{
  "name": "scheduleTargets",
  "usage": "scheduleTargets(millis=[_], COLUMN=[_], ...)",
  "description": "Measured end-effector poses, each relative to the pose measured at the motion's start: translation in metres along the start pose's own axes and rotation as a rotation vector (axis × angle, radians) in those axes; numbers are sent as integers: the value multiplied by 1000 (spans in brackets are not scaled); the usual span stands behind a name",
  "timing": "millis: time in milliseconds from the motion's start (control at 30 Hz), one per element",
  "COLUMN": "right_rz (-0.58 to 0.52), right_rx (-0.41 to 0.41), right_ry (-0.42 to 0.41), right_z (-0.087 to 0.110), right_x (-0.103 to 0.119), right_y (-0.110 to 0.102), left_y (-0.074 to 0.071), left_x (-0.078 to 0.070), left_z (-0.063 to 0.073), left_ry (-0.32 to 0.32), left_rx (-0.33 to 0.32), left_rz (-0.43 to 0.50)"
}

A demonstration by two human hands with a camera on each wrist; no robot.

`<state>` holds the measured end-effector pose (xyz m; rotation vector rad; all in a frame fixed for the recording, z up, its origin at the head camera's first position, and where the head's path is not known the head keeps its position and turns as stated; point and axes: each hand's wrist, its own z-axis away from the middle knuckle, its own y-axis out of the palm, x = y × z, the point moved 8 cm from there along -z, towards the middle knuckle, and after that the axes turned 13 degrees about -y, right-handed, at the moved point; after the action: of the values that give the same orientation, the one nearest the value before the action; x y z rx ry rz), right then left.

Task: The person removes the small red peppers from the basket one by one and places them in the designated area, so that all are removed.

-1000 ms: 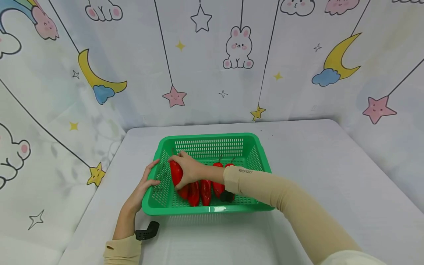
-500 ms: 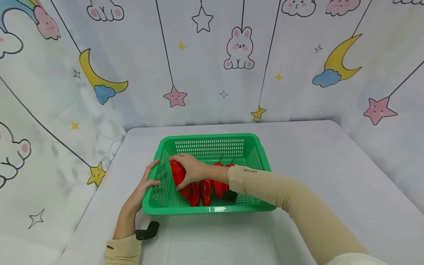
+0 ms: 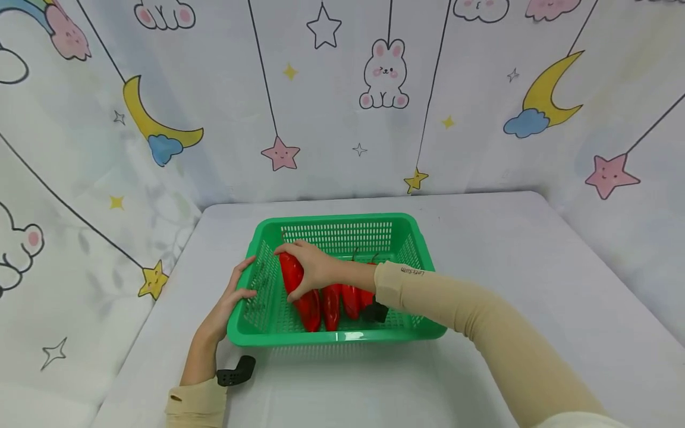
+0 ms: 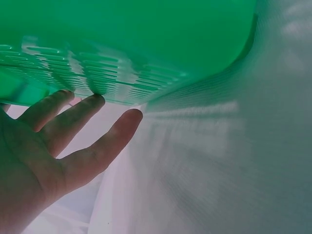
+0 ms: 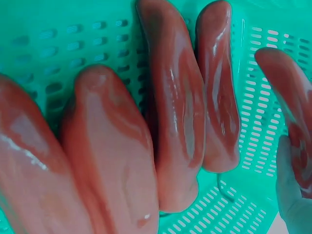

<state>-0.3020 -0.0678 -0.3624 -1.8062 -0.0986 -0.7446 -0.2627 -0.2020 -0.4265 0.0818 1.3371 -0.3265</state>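
A green plastic basket (image 3: pixel 299 340) with slotted walls stands on the table, several glossy red chili peppers (image 3: pixel 332 306) lined up inside. At its left end, my left hand (image 3: pixel 222 315) holds the rim, thumb over the edge; the left wrist view has several of its fingers (image 4: pixel 90 158) stretched out under the slotted wall. My right hand (image 3: pixel 313 267) grips a red chili pepper (image 3: pixel 291 270), the leftmost one, thumb on its near side and fingers at its far end. In the right wrist view that pepper (image 5: pixel 297 97) is at the right edge, partly cut off, apart from the others.
The white table (image 3: pixel 497 255) extends right of the basket and in front of it. A patterned cloth backdrop (image 3: pixel 342 131) rises behind and to the left. Black wrist cameras (image 3: pixel 236 371) sit on both wrists; the right sleeve (image 3: pixel 460 303) passes over the basket's right side.
My right hand has shifted slightly right with the chili pepper in its grip, bringing it over the neighbouring pepper in the head view. The left hand and basket look almost unmoved.
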Motion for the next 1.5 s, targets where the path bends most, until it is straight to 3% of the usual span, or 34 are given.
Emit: scheduleTargets(millis=[367, 633, 1267, 1500], right_rz=[-15, -35, -23, -17], right_rx=[-32, -36, -72, -89], right_ry=[5, 56, 59, 80], right_z=[9, 13, 18, 24], right_x=[-1, -7, -9, -7], right_y=[-11, -18, -28, -42], left_y=[-1, -2, 0, -1], left_x=[1, 2, 2, 2], left_z=[0, 2, 1, 1], left_ry=[-6, 1, -9, -5], left_rx=[-4, 1, -3, -24], left_rz=[-7, 1, -5, -26])
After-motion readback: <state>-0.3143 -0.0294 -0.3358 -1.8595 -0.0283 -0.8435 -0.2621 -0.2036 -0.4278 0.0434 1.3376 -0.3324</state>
